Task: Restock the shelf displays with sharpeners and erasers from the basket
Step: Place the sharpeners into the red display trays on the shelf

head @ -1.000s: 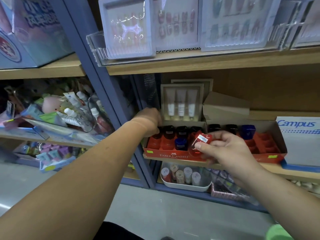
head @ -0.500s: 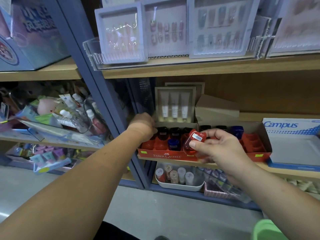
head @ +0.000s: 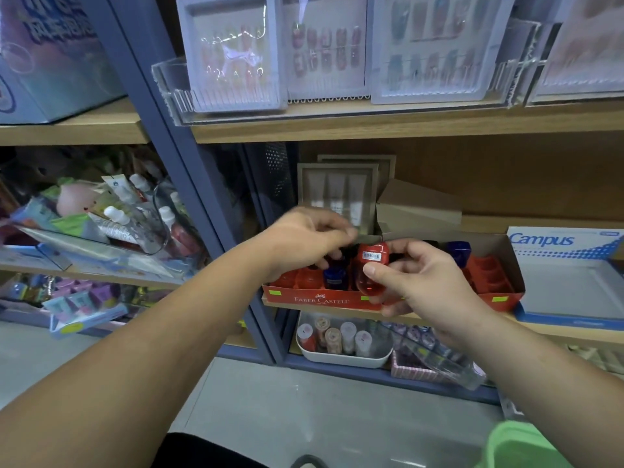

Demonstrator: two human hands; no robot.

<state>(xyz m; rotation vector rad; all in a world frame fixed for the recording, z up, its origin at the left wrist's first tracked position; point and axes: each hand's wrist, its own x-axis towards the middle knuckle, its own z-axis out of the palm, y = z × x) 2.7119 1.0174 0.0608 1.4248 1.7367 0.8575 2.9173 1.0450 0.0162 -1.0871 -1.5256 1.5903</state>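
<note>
My right hand pinches a red sharpener with a clear red container and a white barcode label, held just in front of the red Faber-Castell display box on the middle shelf. The box holds several red and blue sharpeners in moulded slots; its right-hand slots are bare. My left hand hovers over the box's left rows, fingers curled down towards the sharpeners and blurred. I cannot tell whether it grips one. A green basket shows at the bottom right corner.
A Campus notebook box stands right of the display box. Tubes in a beige gift box sit behind it. Press-on nail packs fill the shelf above. A white tub of small tubes is below. A blue upright post divides the shelves.
My left hand has moved right from the box's left edge to above the sharpener rows. My right hand still holds the red sharpener at about the same spot.
</note>
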